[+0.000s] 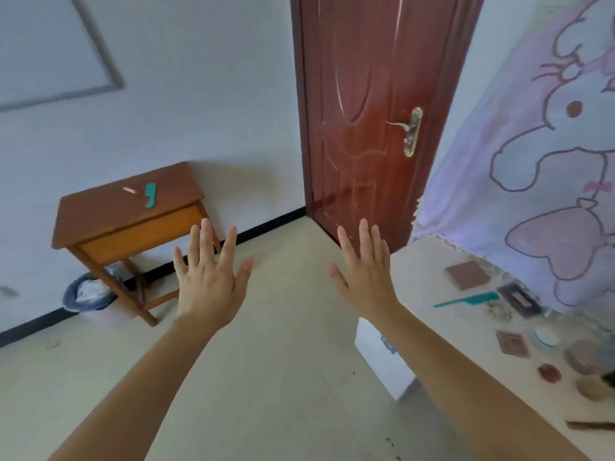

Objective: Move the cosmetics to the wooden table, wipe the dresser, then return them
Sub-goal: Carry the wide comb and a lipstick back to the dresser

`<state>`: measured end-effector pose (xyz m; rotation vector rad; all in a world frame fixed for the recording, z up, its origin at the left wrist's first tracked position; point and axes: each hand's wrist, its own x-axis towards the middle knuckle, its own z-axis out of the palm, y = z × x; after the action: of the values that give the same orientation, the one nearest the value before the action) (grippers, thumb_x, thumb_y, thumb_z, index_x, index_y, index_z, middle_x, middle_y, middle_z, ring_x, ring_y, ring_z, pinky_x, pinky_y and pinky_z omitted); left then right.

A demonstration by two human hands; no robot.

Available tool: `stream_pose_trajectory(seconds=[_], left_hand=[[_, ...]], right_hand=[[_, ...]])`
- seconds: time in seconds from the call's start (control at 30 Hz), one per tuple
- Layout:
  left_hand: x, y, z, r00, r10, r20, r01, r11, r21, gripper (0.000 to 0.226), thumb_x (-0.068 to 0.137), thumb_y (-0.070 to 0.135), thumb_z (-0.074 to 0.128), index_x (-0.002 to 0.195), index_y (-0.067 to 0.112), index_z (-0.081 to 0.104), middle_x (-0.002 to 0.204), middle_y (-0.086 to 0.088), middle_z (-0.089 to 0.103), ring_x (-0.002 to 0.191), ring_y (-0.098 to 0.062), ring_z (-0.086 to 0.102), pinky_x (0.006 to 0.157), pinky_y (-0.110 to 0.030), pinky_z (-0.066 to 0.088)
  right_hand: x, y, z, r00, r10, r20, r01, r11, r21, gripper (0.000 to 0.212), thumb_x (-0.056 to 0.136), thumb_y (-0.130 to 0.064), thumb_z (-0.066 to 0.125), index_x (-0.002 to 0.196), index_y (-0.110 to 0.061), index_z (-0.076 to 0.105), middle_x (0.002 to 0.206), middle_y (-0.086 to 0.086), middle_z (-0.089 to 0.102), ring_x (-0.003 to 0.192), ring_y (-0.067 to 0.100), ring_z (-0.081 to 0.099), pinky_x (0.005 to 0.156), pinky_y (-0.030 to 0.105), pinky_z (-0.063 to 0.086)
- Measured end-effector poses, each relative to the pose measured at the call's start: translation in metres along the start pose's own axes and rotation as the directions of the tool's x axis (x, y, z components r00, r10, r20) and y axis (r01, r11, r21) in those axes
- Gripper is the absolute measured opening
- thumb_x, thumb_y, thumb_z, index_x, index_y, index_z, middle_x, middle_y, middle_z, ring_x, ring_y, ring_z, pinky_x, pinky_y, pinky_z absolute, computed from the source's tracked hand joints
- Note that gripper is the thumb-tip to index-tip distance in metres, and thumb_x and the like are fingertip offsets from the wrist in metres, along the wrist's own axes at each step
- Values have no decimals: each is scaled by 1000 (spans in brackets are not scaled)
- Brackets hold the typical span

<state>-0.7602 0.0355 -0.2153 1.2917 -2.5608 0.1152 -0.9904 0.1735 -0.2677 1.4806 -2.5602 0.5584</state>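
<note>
Left hand (209, 281) and right hand (364, 274) hover spread wide, empty. Teal brush (150, 194) lies on the wooden counter (100, 214); cosmetics (467, 275) dot the dresser (429, 271).

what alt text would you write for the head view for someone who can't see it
The left hand and right hand reach forward, open and empty. At left a wooden table holds a teal item; at right the dresser carries a teal comb and small cosmetic cases.
</note>
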Motion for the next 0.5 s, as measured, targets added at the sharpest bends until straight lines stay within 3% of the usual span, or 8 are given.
stream_pose_trajectory(seconds=[0.23,0.5], left_hand=[[2,-191,-15,988,-146,-42,149,986,80,67,96,65,6,153,31,4,162,-11,-3,148,-29,-11,116,-55,-4],[32,-296,-4,964,-265,8,264,963,50,69,95,61,10,154,27,-2,161,-12,-13,148,-31,-14,118,-58,2]], right_hand=[[66,-200,61,972,-229,48,226,972,70,71,99,-58,26,156,-27,-5,162,16,-14,149,36,-10,120,51,4],[133,-297,117,930,-352,105,346,935,74,73,99,-59,25,155,-28,-9,160,13,-23,149,34,-16,121,50,2]])
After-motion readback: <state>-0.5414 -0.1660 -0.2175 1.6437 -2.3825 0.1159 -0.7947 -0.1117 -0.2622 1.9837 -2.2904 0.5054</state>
